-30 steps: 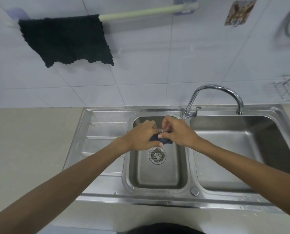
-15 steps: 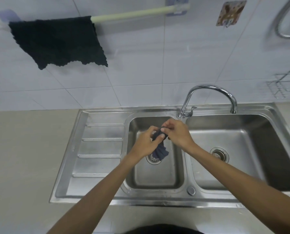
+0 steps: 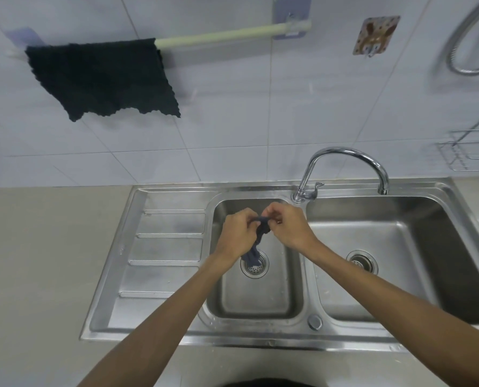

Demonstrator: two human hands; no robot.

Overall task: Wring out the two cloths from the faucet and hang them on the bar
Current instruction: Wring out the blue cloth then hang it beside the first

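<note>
Head view: left hand (image 3: pixel 237 236) and right hand (image 3: pixel 288 229) fingers pinch wrung cloth (image 3: pixel 256 243) top edge; part hands to spread it, tail below over drain (image 3: pixel 254 266).

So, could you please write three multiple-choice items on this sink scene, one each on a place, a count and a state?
1. Where is the black cloth?
A. on the bar
B. in the right basin
C. on the drainboard

2. How many basins does the sink have?
A. one
B. two
C. three

3. How is the grey cloth?
A. spread flat
B. folded square
C. held bunched in both hands

Answers:
1 A, it drapes over the bar.
2 B, each has its own drain.
3 C, the left hand and right hand pinch its top while the rest hangs down.
</note>
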